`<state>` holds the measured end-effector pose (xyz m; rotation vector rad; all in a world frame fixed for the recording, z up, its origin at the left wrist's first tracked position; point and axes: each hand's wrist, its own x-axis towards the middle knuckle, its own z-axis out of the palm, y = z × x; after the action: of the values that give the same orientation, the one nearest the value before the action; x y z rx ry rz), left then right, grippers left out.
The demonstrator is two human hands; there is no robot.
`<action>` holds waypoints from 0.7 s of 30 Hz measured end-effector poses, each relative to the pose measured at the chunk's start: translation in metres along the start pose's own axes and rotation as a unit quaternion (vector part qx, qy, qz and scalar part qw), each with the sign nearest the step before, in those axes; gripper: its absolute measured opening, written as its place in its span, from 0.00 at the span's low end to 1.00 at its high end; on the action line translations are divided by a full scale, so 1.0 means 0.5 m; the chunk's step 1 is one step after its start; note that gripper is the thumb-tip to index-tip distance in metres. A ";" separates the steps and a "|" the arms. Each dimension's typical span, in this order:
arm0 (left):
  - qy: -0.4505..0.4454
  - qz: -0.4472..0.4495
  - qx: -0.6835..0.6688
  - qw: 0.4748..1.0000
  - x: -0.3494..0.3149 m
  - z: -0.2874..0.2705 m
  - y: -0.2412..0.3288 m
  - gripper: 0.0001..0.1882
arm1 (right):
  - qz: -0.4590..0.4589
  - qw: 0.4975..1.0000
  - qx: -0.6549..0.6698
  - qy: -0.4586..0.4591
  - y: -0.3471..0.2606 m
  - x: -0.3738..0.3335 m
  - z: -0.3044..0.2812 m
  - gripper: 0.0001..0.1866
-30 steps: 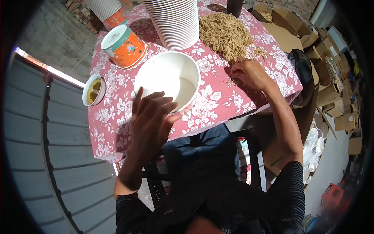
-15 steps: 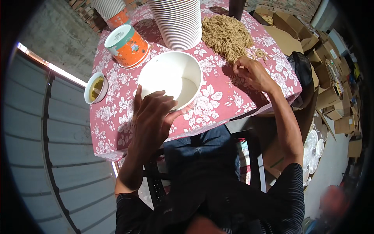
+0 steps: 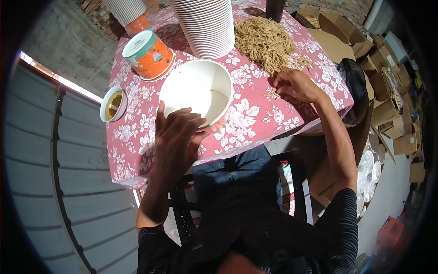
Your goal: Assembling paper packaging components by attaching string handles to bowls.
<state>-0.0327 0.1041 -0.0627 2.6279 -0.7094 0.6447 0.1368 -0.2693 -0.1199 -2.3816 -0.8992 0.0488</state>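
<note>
A wide white paper bucket (image 3: 214,86), its open mouth facing up, stands before me on the table. My left hand (image 3: 175,134) is at its near left rim, thumb on the outside and fingertips reaching over the edge. Past the bucket, to the right, lies a heap of thin tan strands (image 3: 264,41), like noodles or cord; I cannot tell which. My right hand (image 3: 294,85) is at the near edge of this heap, fingers pinched together. A thin tan strand (image 3: 272,93) shows below its fingertips.
A tall stack of white paper buckets (image 3: 205,32) stands behind. At left are an upturned orange bucket (image 3: 155,57), another stack (image 3: 127,13) and a small bowl (image 3: 107,102) with greenish-brown contents. A dark cylinder (image 3: 275,10) stands beyond the heap. Cardboard boxes (image 3: 388,91) crowd the right.
My right hand has shifted slightly, and a strand now shows below its fingertips. My left hand stays at the bucket's rim. The view has moved slightly.
</note>
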 end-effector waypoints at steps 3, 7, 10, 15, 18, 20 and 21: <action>-0.003 0.000 0.001 1.000 0.000 0.000 0.001 0.11 | 0.020 1.000 0.007 -0.011 0.014 0.003 0.004 0.07; -0.002 -0.001 0.003 1.000 -0.003 0.003 0.000 0.10 | 0.030 0.999 -0.023 0.014 0.023 0.003 0.020 0.05; -0.005 0.000 0.001 1.000 -0.006 -0.001 -0.001 0.10 | 0.072 0.997 0.034 0.019 0.013 -0.002 0.017 0.05; 0.000 0.000 -0.007 1.000 -0.004 -0.001 0.001 0.10 | 0.009 0.985 0.157 0.068 0.024 -0.015 0.022 0.06; -0.001 -0.007 -0.001 1.000 -0.006 -0.005 0.003 0.10 | 0.154 0.963 0.214 0.064 -0.012 -0.013 0.012 0.07; 0.002 -0.006 -0.010 1.000 -0.001 -0.004 0.007 0.11 | 0.117 0.947 0.275 0.115 0.023 -0.021 0.022 0.07; 0.004 -0.009 -0.016 1.000 -0.001 -0.004 0.009 0.11 | 0.117 0.947 0.275 0.116 0.025 -0.021 0.027 0.07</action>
<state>-0.0359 0.1016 -0.0604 2.5990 -0.6865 0.6330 0.1330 -0.2764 -0.1393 -1.9050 -0.4150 0.0965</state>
